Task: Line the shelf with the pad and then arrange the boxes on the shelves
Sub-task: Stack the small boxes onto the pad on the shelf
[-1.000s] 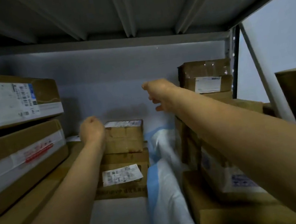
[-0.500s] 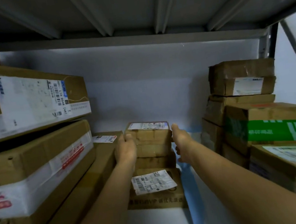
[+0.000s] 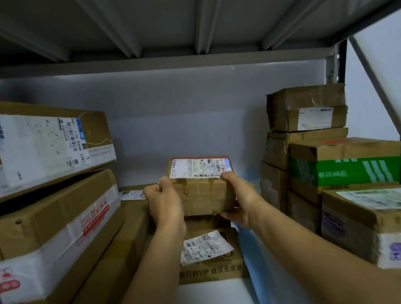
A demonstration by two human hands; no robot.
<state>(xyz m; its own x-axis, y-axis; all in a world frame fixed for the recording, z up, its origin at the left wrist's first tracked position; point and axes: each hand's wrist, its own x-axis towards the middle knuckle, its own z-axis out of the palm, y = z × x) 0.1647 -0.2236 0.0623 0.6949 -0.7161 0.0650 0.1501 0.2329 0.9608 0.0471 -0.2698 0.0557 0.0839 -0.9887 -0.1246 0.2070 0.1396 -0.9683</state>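
Both your arms reach straight forward into the shelf, forearms nearly parallel, and your hands clamp a small cardboard box [image 3: 203,186] between them. Your left hand [image 3: 164,205] presses flat against the box's left side with the thumb curled at its upper edge; your right hand [image 3: 240,199] wraps the right side, thumb on the top corner by the white label and fingers curled beneath the bottom edge. The box is tilted so its label faces you, and it sits just above a flatter box [image 3: 209,254] with a crumpled label; whether the two touch is hidden by your hands. The pad [image 3: 252,300], white with a blue edge, lies on the shelf floor beneath your arms, running toward the back wall, mostly covered by boxes. The stack of long boxes [image 3: 43,201] at left and the pile at right [image 3: 330,158] are cut off by the frame edges. Printing on the labels is too blurred to read.
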